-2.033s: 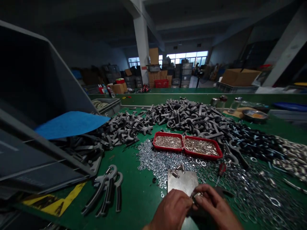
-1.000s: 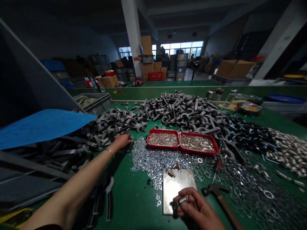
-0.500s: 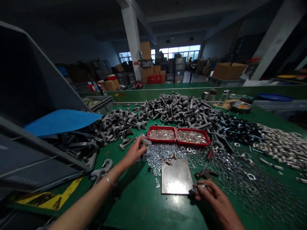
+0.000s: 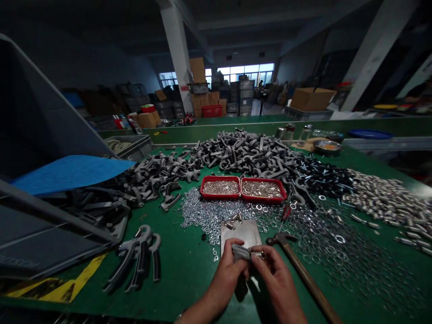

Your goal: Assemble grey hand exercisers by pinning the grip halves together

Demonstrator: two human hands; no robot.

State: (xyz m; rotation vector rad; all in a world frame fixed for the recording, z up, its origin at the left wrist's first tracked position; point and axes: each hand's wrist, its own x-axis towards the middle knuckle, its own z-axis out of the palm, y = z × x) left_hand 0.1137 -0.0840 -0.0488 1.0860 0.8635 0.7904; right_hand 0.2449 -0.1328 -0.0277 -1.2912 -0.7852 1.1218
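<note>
left hand clamped on grey cast part | right hand pinching silver spring | steel plate beneath | claw hammer just right

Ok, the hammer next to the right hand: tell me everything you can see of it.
It's a claw hammer with a dark metal head and a long brown wooden handle, its end running out of the bottom of the view. It lies flat on the green work table, partly among loose steel washers. The handle angles down past the right hand without touching it. Wear is too hard to judge.
</note>
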